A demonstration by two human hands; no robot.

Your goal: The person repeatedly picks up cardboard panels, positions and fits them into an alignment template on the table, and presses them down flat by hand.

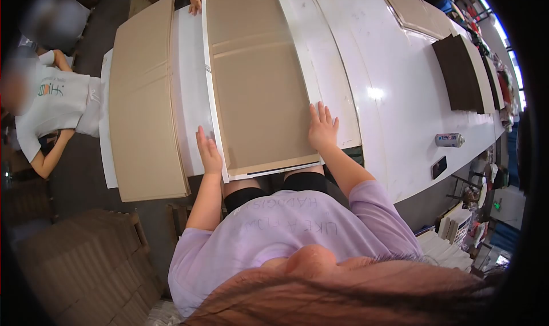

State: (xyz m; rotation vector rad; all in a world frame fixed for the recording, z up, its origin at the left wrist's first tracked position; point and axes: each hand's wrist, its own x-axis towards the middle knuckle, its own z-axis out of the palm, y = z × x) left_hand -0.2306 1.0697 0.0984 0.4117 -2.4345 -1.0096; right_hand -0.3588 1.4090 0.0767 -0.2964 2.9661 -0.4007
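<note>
We count two bare hands of the wearer: one left hand (210,153) and one right hand (323,130). Between them we find one brown cardboard panel (260,92). At its far end, there are two co-worker's hands (195,0). We see also one aerosol can (450,140), one smartphone (439,167) and one person in white T-shirt (60,103).

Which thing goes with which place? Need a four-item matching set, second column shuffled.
1. Printed cylindrical can
2. Left hand
3. Black rectangular phone
4. Right hand

A. By the near edge of the white tabletop
B. On the white strip right of the brown cardboard panel
C. Between the dark-sided stack and the phone
D. At the white rail left of the panel

1-C, 2-D, 3-A, 4-B
</note>
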